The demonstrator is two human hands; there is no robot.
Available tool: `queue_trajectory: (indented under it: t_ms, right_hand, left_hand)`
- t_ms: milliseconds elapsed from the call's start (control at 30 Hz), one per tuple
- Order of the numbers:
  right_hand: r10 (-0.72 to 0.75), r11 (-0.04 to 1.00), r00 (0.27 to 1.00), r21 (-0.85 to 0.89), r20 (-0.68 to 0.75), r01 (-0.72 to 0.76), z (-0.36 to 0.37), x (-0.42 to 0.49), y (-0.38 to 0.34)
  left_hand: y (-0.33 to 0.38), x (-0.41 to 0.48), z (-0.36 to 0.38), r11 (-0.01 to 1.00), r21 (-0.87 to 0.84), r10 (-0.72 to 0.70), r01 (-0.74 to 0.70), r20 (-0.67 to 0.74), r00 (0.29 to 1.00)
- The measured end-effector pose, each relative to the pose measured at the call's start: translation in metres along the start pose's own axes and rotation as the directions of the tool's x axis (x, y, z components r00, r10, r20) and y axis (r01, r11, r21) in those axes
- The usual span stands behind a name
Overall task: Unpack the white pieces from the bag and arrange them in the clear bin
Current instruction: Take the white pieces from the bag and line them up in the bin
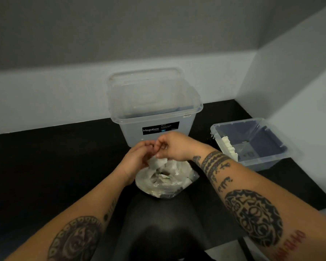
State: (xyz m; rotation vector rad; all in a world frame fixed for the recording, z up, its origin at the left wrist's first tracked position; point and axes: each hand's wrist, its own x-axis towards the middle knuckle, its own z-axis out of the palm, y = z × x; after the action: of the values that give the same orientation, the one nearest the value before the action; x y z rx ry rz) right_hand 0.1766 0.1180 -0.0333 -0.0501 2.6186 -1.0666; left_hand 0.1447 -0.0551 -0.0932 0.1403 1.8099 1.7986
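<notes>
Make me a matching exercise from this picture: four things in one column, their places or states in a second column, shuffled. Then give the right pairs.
Things:
1. plastic bag
2. tall clear tub
3. low clear bin
4. right hand

Places or states:
A. at the far right, a row of white pieces along its left wall
B. bears a black Megabox label
C. pinching something at the bag's mouth, against the left hand
D. on the black table, below both hands

Pairs: 1-D, 2-B, 3-A, 4-C

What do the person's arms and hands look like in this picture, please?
Both forearms are bare, with no sleeves or gloves. The left hand follows a forearm with a large round dark tattoo. The right hand has banded dark tattoos at the wrist, a big round patterned tattoo further up, and red lettering near the elbow.
</notes>
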Motion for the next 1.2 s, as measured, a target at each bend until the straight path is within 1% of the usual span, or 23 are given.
queue_trajectory:
  t_ms: [33, 67, 100, 133, 233, 333, 367, 400, 467, 500, 533, 600, 667, 733, 800, 833, 867, 900, 1000, 1033, 1100, 1133, 1200]
  right_hand:
    - [-0.026, 0.999, 1.0, -0.021, 0.007, 0.026, -0.005, 0.001, -0.006]
    - [-0.037, 0.999, 0.999, -0.014, 0.011, 0.037, -0.009, 0.003, -0.011]
    - [-0.038, 0.999, 0.999, 0.007, 0.006, 0.038, -0.011, 0.004, -0.014]
    - [-0.041, 0.999, 0.999, 0.027, -0.014, 0.042, -0.012, 0.007, -0.016]
    - [-0.036, 0.996, 0.992, 0.08, -0.117, 0.046, -0.005, 0.017, -0.009]
    - [0.057, 0.985, 0.961, 0.173, -0.272, -0.009, 0.01, 0.016, 0.008]
    - [0.089, 0.987, 0.962, 0.151, -0.257, -0.051, 0.016, 0.013, 0.015]
    - [0.11, 0.992, 0.977, 0.084, -0.182, -0.096, 0.022, 0.011, 0.021]
    - [0.162, 0.974, 0.986, -0.166, 0.037, -0.154, 0.042, 0.007, 0.032]
    - [0.196, 0.943, 0.975, -0.293, 0.102, -0.159, 0.053, 0.006, 0.036]
    - [0.221, 0.91, 0.968, -0.383, 0.122, -0.16, 0.064, 0.006, 0.039]
    - [0.231, 0.883, 0.97, -0.435, 0.076, -0.176, 0.078, 0.007, 0.045]
    - [0.237, 0.896, 0.971, -0.39, 0.014, -0.213, 0.081, 0.006, 0.05]
    - [0.251, 0.934, 0.968, -0.256, -0.028, -0.249, 0.075, 0.005, 0.053]
    - [0.262, 0.965, 0.964, 0.018, -0.037, -0.262, 0.061, 0.003, 0.051]
    - [0.262, 0.954, 0.965, 0.157, -0.022, -0.256, 0.053, 0.001, 0.047]
    - [0.256, 0.934, 0.967, 0.258, 0.002, -0.248, 0.045, -0.002, 0.042]
    - [0.239, 0.921, 0.971, 0.311, 0.027, -0.236, 0.037, -0.004, 0.038]
    - [0.161, 0.942, 0.984, 0.286, 0.071, -0.175, 0.023, -0.007, 0.029]
    - [0.137, 0.954, 0.988, 0.258, 0.073, -0.151, 0.021, -0.007, 0.025]
    - [0.088, 0.977, 0.994, 0.19, 0.059, -0.098, 0.019, -0.004, 0.017]
    - [0.063, 0.987, 0.997, 0.145, 0.04, -0.069, 0.019, -0.002, 0.014]
    - [0.03, 0.998, 0.998, 0.052, -0.049, -0.027, 0.021, 0.003, 0.01]
  left_hand:
    - [0.005, 0.0, -0.002, 0.995, -0.075, -0.056, 0.068, 0.152, 0.987]
    - [0.009, 0.0, -0.003, 0.988, -0.093, -0.096, 0.127, 0.277, 0.956]
    - [0.013, 0.001, -0.004, 0.985, -0.067, -0.126, 0.161, 0.357, 0.926]
    - [0.015, 0.001, -0.005, 0.984, -0.033, -0.147, 0.173, 0.385, 0.911]
    - [0.015, 0.004, -0.007, 0.987, 0.012, -0.157, 0.16, 0.292, 0.943]
    - [0.005, 0.007, -0.013, 0.985, 0.089, -0.156, 0.145, 0.128, 0.979]
    - [0.001, 0.007, -0.014, 0.982, 0.129, -0.149, 0.141, 0.05, 0.988]
    - [-0.003, 0.007, -0.014, 0.977, 0.158, -0.139, 0.142, -0.027, 0.99]
    - [-0.01, 0.005, -0.014, 0.973, 0.178, -0.123, 0.146, -0.131, 0.984]
    - [-0.013, 0.004, -0.013, 0.973, 0.175, -0.121, 0.147, -0.151, 0.981]
    - [-0.015, 0.003, -0.012, 0.975, 0.165, -0.123, 0.149, -0.157, 0.98]
    - [-0.017, 0.0, -0.01, 0.977, 0.148, -0.132, 0.155, -0.157, 0.979]
    - [-0.018, -0.002, -0.009, 0.977, 0.149, -0.129, 0.152, -0.155, 0.979]
    - [-0.017, -0.003, -0.009, 0.981, 0.147, -0.105, 0.129, -0.163, 0.981]
    - [-0.014, -0.003, -0.008, 0.984, 0.138, -0.082, 0.11, -0.194, 0.978]
    - [-0.013, -0.003, -0.008, 0.987, 0.122, -0.081, 0.107, -0.207, 0.975]
    - [-0.012, -0.003, -0.008, 0.989, 0.095, -0.087, 0.109, -0.211, 0.974]
    - [-0.01, -0.002, -0.007, 0.991, 0.066, -0.099, 0.115, -0.21, 0.973]
    - [-0.004, -0.003, -0.007, 0.988, -0.035, -0.154, 0.15, -0.144, 0.978]
    - [-0.003, -0.003, -0.007, 0.981, -0.083, -0.184, 0.177, -0.082, 0.979]
    - [0.002, -0.007, -0.006, 0.948, -0.163, -0.255, 0.272, 0.118, 0.96]
    - [0.003, -0.009, -0.006, 0.935, -0.163, -0.276, 0.314, 0.218, 0.936]
    - [0.003, -0.01, -0.006, 0.936, -0.115, -0.284, 0.334, 0.315, 0.905]
